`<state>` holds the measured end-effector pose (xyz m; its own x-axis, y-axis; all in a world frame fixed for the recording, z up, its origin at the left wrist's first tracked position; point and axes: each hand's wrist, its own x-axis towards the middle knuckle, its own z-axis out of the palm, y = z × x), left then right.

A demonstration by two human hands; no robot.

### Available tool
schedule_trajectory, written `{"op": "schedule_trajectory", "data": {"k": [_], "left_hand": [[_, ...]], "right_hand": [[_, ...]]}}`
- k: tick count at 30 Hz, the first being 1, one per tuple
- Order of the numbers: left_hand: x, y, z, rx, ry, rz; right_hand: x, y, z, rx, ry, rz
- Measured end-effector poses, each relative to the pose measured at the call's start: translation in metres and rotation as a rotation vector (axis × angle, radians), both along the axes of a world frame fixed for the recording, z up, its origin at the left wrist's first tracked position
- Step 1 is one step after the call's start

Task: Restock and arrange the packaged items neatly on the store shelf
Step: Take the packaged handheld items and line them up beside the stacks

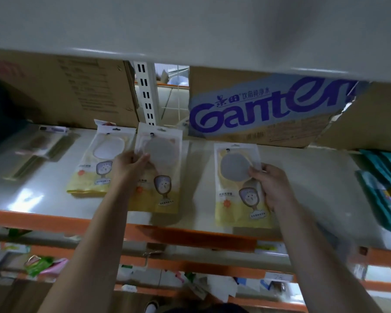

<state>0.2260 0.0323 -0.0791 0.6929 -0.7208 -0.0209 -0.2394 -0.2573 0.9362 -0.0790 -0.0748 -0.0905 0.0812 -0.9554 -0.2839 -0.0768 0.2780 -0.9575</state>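
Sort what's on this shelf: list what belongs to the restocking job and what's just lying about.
Job in hand: middle yellow-and-white plastic packet, gripped by the left hand; right yellow-and-white plastic packet, pinched by the right hand; left yellow-and-white plastic packet; white shelf board.
Lying about: brown cardboard box with blue Ganten label; plain brown cardboard box; teal packets; clear packet of long sticks.

A Ganten drinking-water carton (257, 109) is sitting at one o'clock — its printed face torn — while a plain cardboard box (77, 91) is standing at ten o'clock, a white slotted upright (146, 93) rising between them.
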Motion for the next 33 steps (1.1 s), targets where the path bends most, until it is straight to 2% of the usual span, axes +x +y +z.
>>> {"op": "schedule_trajectory", "data": {"k": [6, 13, 20, 25, 33], "left_hand": [[0.017, -0.02, -0.012, 0.107, -0.141, -0.115], [0.011, -0.034, -0.023, 0.147, -0.278, -0.104], [0.006, -0.043, -0.028, 0.307, -0.47, -0.156], [0.003, -0.042, -0.032, 0.339, -0.573, -0.158], [-0.006, -0.042, -0.03, 0.399, -0.607, -0.152]], "right_hand": [[0.024, 0.029, -0.013, 0.02, -0.066, -0.12], [0.027, 0.049, -0.023, 0.014, -0.18, -0.211], [0.027, 0.051, -0.025, 0.019, -0.22, -0.212], [0.026, 0.052, -0.025, -0.011, -0.193, -0.196], [0.023, 0.052, -0.024, -0.013, -0.194, -0.156]]}}
